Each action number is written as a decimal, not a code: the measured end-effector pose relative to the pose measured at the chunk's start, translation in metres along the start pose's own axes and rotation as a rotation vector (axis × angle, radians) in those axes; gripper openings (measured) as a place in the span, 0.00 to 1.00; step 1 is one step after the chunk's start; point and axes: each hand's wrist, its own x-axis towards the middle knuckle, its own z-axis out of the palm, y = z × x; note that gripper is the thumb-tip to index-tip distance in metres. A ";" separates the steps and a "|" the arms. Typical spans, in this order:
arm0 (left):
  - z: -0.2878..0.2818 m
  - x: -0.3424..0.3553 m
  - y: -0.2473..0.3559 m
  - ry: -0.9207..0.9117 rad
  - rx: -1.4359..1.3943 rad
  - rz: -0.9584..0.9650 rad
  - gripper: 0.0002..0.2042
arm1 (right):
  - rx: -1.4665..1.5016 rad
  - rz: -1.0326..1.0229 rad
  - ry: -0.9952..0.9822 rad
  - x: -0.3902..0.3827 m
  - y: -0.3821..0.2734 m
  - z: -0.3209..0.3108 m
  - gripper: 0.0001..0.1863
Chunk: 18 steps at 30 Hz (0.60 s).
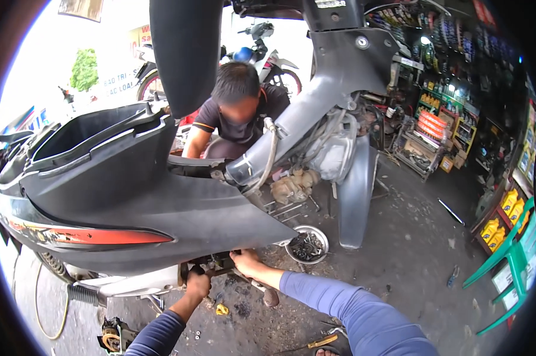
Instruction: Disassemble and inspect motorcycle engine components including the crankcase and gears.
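Observation:
Under the grey-black body of a motorbike (131, 207) with a red stripe, both of my arms reach from the lower edge. My left hand (198, 283) is closed on a dark tool handle (194, 272). My right hand (244, 264) has its fingers curled at the metal underside, where a bar runs; what they hold is too small to make out. A steel bowl of small metal parts (306, 243) sits on the floor just right of the body's tip. A small yellow object (222, 309) lies below my hands.
A co-worker (244, 127) crouches across the motorbike. The front fender (357, 196) hangs at the right. A green plastic chair (514, 261) and shelves of yellow bottles (499, 222) line the right edge. A hose (45, 317) and loose parts (117, 332) lie at lower left.

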 end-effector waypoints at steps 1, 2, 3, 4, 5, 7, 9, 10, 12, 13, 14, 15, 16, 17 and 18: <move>0.000 0.001 -0.003 0.004 -0.063 -0.026 0.10 | 0.069 0.094 -0.075 -0.001 -0.003 -0.002 0.20; -0.002 0.006 -0.008 -0.008 -0.062 -0.028 0.10 | 0.066 0.103 -0.067 -0.002 -0.007 -0.001 0.20; -0.003 0.010 -0.009 -0.002 -0.049 -0.015 0.10 | 0.142 0.158 -0.078 -0.002 -0.009 0.000 0.19; -0.004 0.011 -0.012 0.007 -0.035 -0.005 0.10 | 0.219 0.213 -0.091 -0.003 -0.009 0.001 0.18; -0.004 0.014 -0.013 -0.005 -0.030 0.005 0.11 | 0.202 0.229 -0.102 0.000 -0.009 -0.001 0.18; -0.003 0.009 -0.009 0.004 -0.050 -0.007 0.11 | 0.412 0.316 -0.150 -0.007 -0.022 -0.010 0.16; 0.001 0.000 0.004 0.004 -0.066 -0.050 0.11 | 0.697 0.437 -0.226 -0.013 -0.029 -0.020 0.12; -0.001 -0.002 0.009 0.000 -0.062 -0.053 0.11 | 0.810 0.449 -0.247 -0.013 -0.029 -0.022 0.09; -0.003 -0.005 0.018 -0.077 -0.045 -0.091 0.09 | 0.934 0.593 -0.337 -0.005 -0.026 -0.027 0.05; -0.002 -0.008 0.024 -0.083 -0.042 -0.095 0.09 | 1.050 0.668 -0.429 -0.002 -0.023 -0.029 0.07; -0.002 -0.012 0.031 -0.063 -0.166 -0.173 0.08 | 1.169 0.744 -0.523 -0.001 -0.021 -0.029 0.10; -0.002 -0.016 0.037 -0.042 -0.288 -0.251 0.07 | 1.233 0.714 -0.522 -0.005 -0.018 -0.026 0.10; 0.001 -0.017 0.037 -0.021 -0.410 -0.331 0.06 | 1.239 0.722 -0.516 -0.005 -0.015 -0.026 0.10; -0.003 -0.013 0.030 -0.011 -0.402 -0.342 0.06 | 1.217 0.694 -0.489 -0.006 -0.017 -0.021 0.10; -0.005 -0.007 0.022 -0.048 -0.367 -0.294 0.06 | 1.195 0.669 -0.459 -0.007 -0.021 -0.019 0.09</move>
